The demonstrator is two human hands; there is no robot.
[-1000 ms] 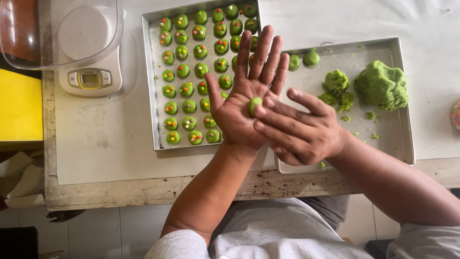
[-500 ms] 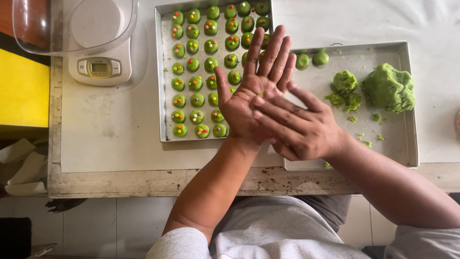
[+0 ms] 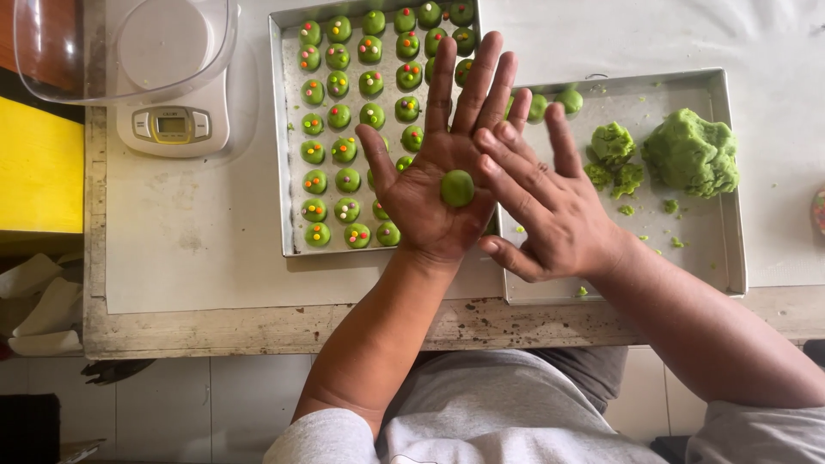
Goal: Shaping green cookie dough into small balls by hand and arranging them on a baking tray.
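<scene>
A green dough ball (image 3: 457,187) rests loose on the flat-open left hand (image 3: 438,185), the spread, empty right hand (image 3: 550,210) at three o'clock; tilting could roll it off.

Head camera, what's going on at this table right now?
A person holds the left hand flat, palm up, with a small green dough ball on it. The right hand lies beside it, fingers at the ball's edge. Under the left hand, a tray holds rows of decorated green balls; the right-side tray holds a dough lump.
</scene>
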